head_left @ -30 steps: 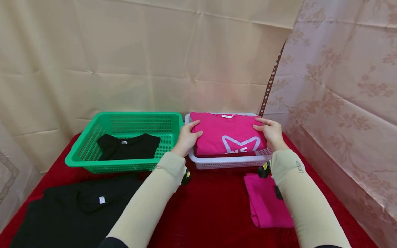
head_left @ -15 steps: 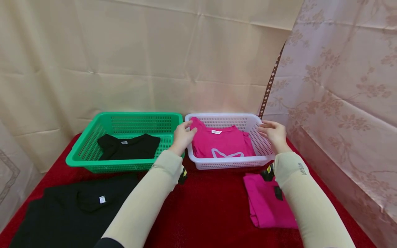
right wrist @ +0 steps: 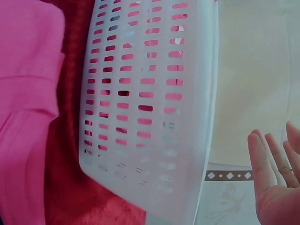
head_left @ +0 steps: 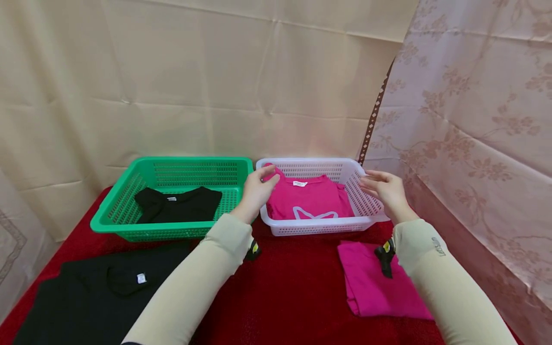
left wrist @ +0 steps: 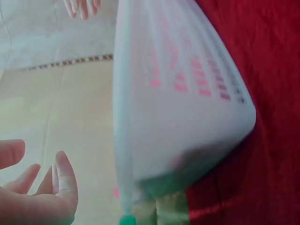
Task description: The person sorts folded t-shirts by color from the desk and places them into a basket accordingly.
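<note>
A folded pink T-shirt (head_left: pixel 308 197) with a white neck label and a pale star outline lies inside the white basket (head_left: pixel 319 227). Over the basket's left rim hovers my left hand (head_left: pixel 255 192), fingers loosely bent and holding nothing; the left wrist view shows the same hand (left wrist: pixel 44 194) apart from the basket wall. My right hand (head_left: pixel 387 191) is by the right rim, its fingers extended with nothing in them. In the right wrist view that hand (right wrist: pixel 276 173) stands clear of the perforated wall (right wrist: pixel 131 93).
Left of it stands a green basket (head_left: pixel 172 230) holding a folded black T-shirt (head_left: pixel 183 206). Another black T-shirt (head_left: pixel 103 292) lies at the front left. More folded pink cloth (head_left: pixel 375 292) lies under my right forearm. Curtains (head_left: pixel 194 86) hang behind the red-covered table (head_left: pixel 289 297).
Both hands have let go of the pink T-shirt, which dropped from rim height down into the white basket. My right hand has since shifted slightly right.
</note>
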Tool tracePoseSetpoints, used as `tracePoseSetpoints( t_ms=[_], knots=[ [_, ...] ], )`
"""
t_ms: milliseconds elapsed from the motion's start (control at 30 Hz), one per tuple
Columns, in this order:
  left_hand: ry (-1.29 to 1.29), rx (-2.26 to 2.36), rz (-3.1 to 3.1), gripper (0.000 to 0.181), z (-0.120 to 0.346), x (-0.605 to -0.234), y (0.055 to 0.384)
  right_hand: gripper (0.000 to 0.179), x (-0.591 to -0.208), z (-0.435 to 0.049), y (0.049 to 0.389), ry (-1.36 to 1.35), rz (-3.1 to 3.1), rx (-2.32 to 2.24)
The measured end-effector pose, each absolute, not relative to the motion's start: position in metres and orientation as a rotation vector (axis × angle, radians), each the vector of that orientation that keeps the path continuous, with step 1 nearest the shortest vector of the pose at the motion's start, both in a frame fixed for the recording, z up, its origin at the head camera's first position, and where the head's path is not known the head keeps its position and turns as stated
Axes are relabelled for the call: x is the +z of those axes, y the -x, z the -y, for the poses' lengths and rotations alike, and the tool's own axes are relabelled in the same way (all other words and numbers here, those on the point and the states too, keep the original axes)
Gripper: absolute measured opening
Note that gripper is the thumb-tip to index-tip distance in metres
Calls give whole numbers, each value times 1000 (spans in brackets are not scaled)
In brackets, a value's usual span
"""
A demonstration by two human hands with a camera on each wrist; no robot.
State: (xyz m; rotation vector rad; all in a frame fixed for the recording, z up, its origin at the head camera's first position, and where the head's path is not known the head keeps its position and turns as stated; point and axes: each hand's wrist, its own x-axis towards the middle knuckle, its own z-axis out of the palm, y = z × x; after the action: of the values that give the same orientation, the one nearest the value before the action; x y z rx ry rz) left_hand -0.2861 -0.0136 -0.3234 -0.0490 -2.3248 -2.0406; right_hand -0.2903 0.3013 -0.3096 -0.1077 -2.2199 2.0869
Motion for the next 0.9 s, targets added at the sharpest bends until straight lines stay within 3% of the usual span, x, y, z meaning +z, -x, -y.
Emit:
tracePoseSetpoints(
  t_ms=[233,700,900],
  knots=[
    [119,-2221,2203,45,4,-328,264,14,-309,-313,269,25,2095,2233],
    [171,-2476,2076,43,-2,-358,221,22,-337,-340,226,31,2056,2296],
    [208,-2670,2000,43,-8,-363,203,15,-352,-351,211,56,2112,2248]
  ],
)
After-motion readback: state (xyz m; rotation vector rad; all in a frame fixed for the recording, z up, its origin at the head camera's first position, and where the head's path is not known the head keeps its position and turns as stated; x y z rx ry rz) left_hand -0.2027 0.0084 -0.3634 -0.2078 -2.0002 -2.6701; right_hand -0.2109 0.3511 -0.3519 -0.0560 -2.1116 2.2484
